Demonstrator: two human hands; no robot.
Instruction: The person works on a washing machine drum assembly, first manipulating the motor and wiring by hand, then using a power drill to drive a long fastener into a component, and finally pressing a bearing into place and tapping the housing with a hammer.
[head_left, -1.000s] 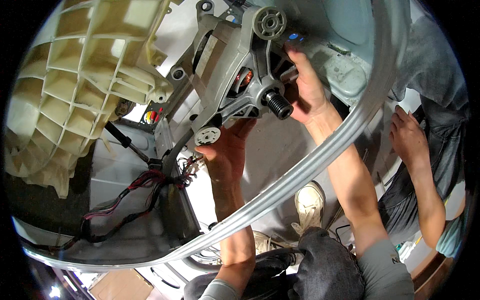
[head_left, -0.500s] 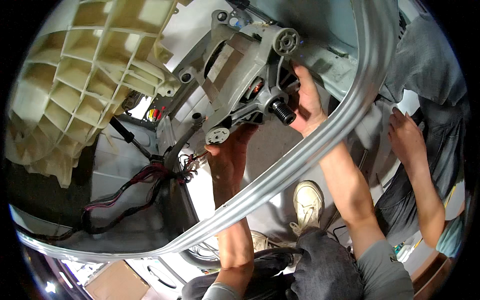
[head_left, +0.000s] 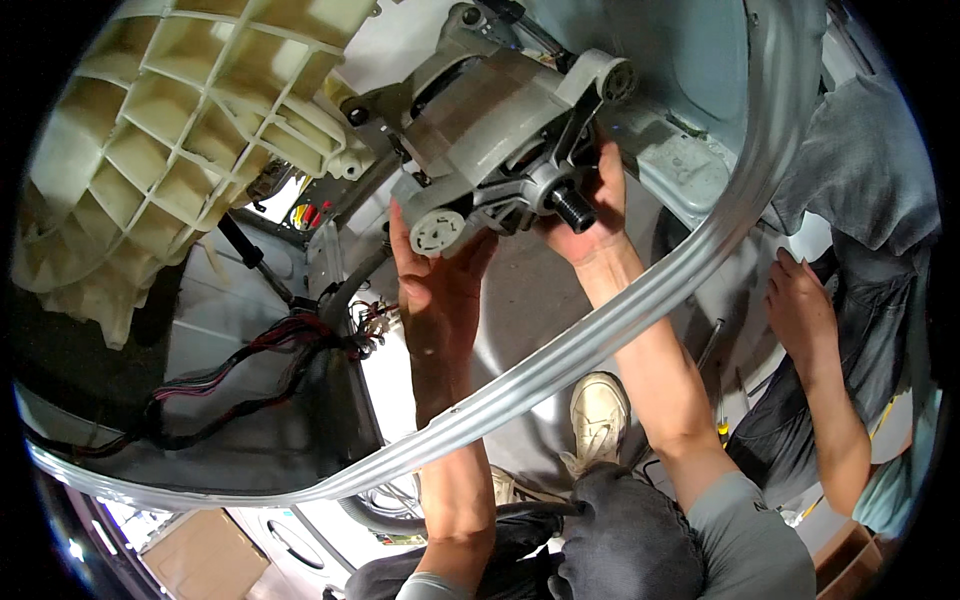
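A grey metal electric motor [head_left: 485, 115] with a black ribbed shaft [head_left: 573, 208] is held up between my two hands inside an open metal cabinet. My left hand [head_left: 440, 275] grips its lower left end, beside a round mounting boss [head_left: 437, 232]; one digit runs up along the side and the others go behind. My right hand [head_left: 597, 215] supports the right end from below and behind the shaft, its fingers partly hidden by the motor frame. Both forearms reach over the cabinet's curved grey rim [head_left: 560, 365].
A cream ribbed plastic tub [head_left: 215, 110] fills the upper left. Beneath it hang a black damper rod [head_left: 240, 240] and a bundled wire harness [head_left: 290, 335]. At right, another person's hand [head_left: 805, 310] rests near dark trousers. A cardboard piece [head_left: 205, 555] lies lower left.
The motor has risen a little and tilted, its left end now higher. My left hand has moved up with it, and my right hand has shifted slightly under the shaft end.
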